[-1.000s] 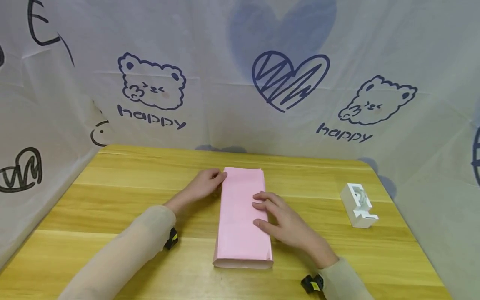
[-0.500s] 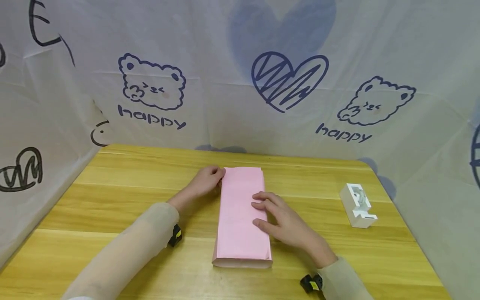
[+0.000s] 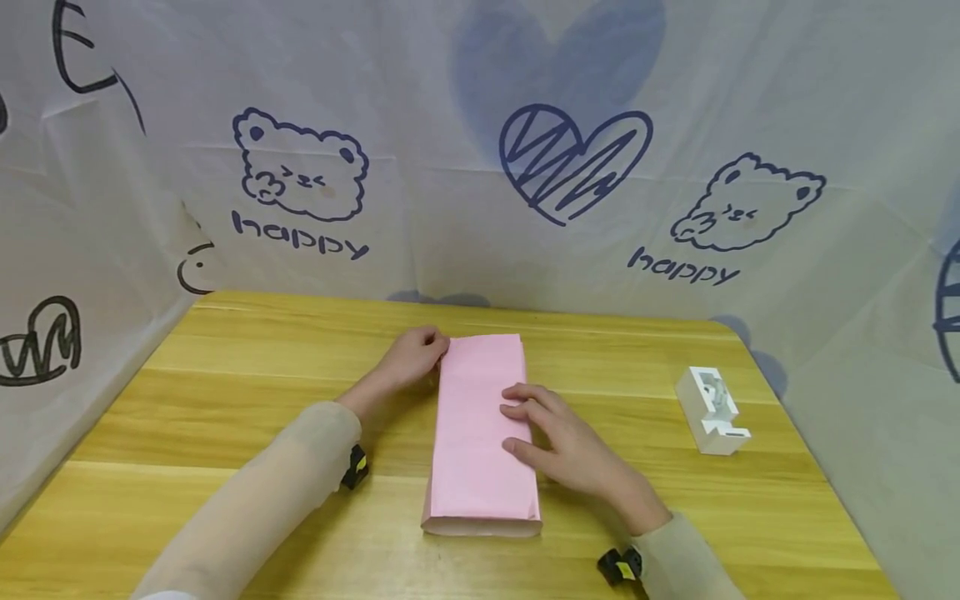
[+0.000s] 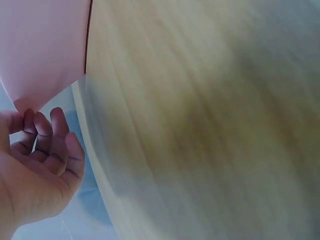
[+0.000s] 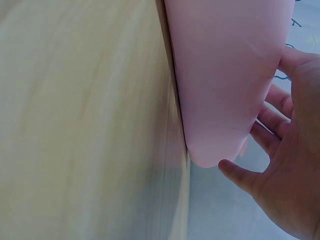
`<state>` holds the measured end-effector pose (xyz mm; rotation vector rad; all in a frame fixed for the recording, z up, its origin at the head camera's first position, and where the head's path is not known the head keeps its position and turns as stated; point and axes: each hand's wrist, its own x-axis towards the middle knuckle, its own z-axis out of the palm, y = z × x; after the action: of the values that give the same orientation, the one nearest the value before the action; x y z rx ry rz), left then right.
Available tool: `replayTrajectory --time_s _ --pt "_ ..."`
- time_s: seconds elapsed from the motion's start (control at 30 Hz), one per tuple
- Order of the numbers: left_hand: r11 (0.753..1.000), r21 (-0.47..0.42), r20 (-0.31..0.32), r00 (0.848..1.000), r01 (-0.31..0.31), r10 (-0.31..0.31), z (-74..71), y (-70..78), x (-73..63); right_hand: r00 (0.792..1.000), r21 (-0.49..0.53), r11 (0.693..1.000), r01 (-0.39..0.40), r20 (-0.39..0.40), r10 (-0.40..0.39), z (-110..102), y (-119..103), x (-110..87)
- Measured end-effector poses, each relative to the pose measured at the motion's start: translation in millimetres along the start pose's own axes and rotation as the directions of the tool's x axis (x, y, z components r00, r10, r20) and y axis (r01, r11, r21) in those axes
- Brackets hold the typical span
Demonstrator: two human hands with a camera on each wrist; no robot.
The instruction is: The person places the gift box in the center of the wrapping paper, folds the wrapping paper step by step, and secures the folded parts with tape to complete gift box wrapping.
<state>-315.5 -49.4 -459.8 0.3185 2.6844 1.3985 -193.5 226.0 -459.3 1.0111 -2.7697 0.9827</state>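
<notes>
A flattened pink paper bag (image 3: 480, 450) lies lengthwise on the table, its near end a gaping opening with a pale inside. At the far left corner, my left hand (image 3: 411, 357) pinches the paper between thumb and index finger; the left wrist view shows that pinched corner (image 4: 25, 102) at the fingertips, the other fingers loosely bent. My right hand (image 3: 573, 446) rests on the right edge of the paper with spread, nearly straight fingers. In the right wrist view, the fingers (image 5: 270, 120) lie over the rounded side of the pink paper (image 5: 225, 75).
A white tape dispenser (image 3: 712, 412) stands toward the table's right edge, a roll inside it. Behind the wooden table (image 3: 247, 358) hangs a white cloth (image 3: 435, 225) printed with bears, hearts and the word happy.
My left hand has shifted slightly up at the far left corner, and that corner of the paper now looks pulled in a little. The right hand stays in place on the paper.
</notes>
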Motion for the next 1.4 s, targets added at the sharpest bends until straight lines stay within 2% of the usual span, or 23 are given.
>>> replayTrajectory --time_s 0.17,0.27,0.37,0.47,0.5,0.57,0.67,0.73,0.77,0.83,0.97,1.13,1.4 --pt "1.0 0.03 0.002 1.0 -0.008 0.008 -3.2 1.5 -1.1 1.0 0.01 1.0 0.0 -0.002 0.0 0 0 0.2" --pt "0.998 0.048 -0.007 1.0 -0.029 0.03 -5.9 2.0 -6.4 1.0 0.01 1.0 0.0 0.0 0.0 1 0 0.5" --pt "0.992 0.085 -0.027 0.995 -0.091 0.094 -8.3 7.4 -17.8 1.0 0.011 1.0 -0.007 0.005 0.007 0 0 0.1" --pt "0.967 0.161 -0.027 0.979 -0.196 0.203 -9.4 16.8 -34.3 1.0 0.01 1.0 -0.012 0.003 0.011 -2 -1 -0.5" --pt "0.952 0.197 -0.016 0.97 -0.235 0.242 -9.4 20.5 -40.6 1.0 0.01 1.0 -0.01 0.002 0.01 -2 -1 -0.6" --pt "0.905 0.273 0.027 0.944 -0.325 0.33 -8.6 26.4 -52.0 1.0 0.006 1.0 0.001 -0.005 -0.001 -2 -2 -0.1" --pt "0.811 0.38 0.125 0.893 -0.446 0.433 -5.0 32.8 -67.4 1.0 0.003 1.0 0.011 -0.011 -0.011 -2 -2 0.3" --pt "0.751 0.431 0.198 0.865 -0.5 0.462 -1.3 35.2 -76.0 1.0 0.0 1.0 0.014 -0.013 -0.014 -2 -1 0.5" --pt "0.727 0.451 0.232 0.855 -0.518 0.465 0.8 36.0 -79.8 1.0 -0.001 1.0 0.016 -0.013 -0.016 -2 -1 0.5" --pt "0.691 0.485 0.295 0.844 -0.536 0.448 5.3 36.8 -86.1 1.0 -0.002 1.0 0.011 -0.01 -0.011 -1 0 0.6" --pt "0.658 0.524 0.387 0.839 -0.541 0.382 13.7 37.7 -92.6 1.0 -0.004 1.0 0.008 -0.007 -0.008 0 0 1.4" --pt "0.658 0.542 0.429 0.845 -0.523 0.318 20.5 39.4 -96.2 1.0 -0.009 1.0 0.0 -0.002 0.0 -1 0 1.9" --pt "0.646 0.561 0.433 0.849 -0.518 0.304 22.4 42.9 -98.6 0.999 -0.058 0.998 -0.035 -0.027 0.034 -4 -5 -1.1"
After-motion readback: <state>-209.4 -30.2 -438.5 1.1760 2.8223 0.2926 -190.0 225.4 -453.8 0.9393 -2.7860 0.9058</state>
